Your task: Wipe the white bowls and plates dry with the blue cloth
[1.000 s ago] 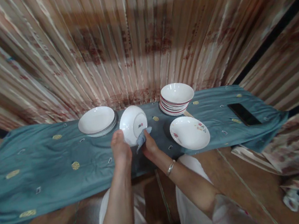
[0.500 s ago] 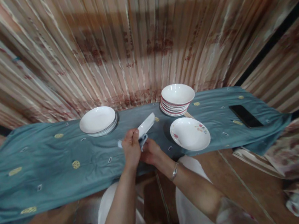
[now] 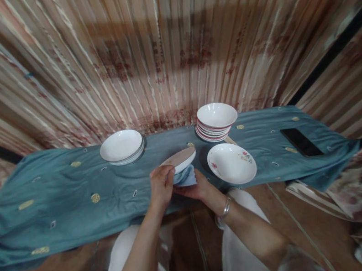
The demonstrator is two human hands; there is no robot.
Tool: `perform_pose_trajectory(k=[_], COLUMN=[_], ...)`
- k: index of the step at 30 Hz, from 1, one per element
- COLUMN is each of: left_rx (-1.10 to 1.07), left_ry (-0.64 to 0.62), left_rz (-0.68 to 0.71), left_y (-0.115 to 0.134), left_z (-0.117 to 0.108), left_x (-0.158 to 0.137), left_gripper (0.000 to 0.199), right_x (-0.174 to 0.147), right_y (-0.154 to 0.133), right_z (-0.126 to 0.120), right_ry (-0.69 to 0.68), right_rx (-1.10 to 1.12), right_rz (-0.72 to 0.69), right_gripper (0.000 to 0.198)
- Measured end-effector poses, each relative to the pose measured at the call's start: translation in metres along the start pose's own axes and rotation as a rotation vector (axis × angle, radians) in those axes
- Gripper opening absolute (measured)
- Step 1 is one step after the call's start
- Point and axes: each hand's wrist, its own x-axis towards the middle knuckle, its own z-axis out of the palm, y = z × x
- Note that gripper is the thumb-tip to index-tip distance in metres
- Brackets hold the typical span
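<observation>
- One shallow white dish (image 3: 184,157) is held up over the middle of the table, hollow side upward and tilted.
- Your left hand (image 3: 161,186) grips its near left edge, thumb over the rim.
- Your right hand (image 3: 195,188), below the dish, holds a blue cloth (image 3: 185,178) against its underside; some of its fingers are hidden.
- A silver bracelet (image 3: 226,206) circles your right wrist.
- Just right of the dish, a white plate with painted flowers (image 3: 229,164) lies face up.
- Behind that plate stands a stack of red-rimmed white bowls (image 3: 216,116).
- Farther left, a few dark-rimmed white plates (image 3: 121,145) are stacked.
- Well to the right lies a black phone (image 3: 301,141).
- Everything rests on a teal patterned tablecloth (image 3: 62,197), before a pleated curtain (image 3: 138,45).
</observation>
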Motion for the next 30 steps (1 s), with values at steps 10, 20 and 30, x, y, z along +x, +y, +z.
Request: perform_pose_trajectory(k=[10,20,30], left_rx=[0.142,-0.170,-0.955], left_ry=[-0.154,0.204,0.191], left_rz=[0.140,-0.355,-0.903], left_y=[-0.014,-0.003,0.007], left_z=[-0.006,-0.013,-0.011], left_x=[-0.018,-0.020,-0.023], left_gripper=[0.015,0.058,0.025], right_x=[-0.019,-0.016,-0.018], right_y=[-0.032,-0.034,-0.032], right_z=[-0.014,-0.021,-0.018], right_ry=[0.240,0.197,0.173], right_rx=[-0.071,-0.109,-0.440], right_rz=[-0.059,-0.214,-0.179], right_gripper=[0.041,0.022,0.030])
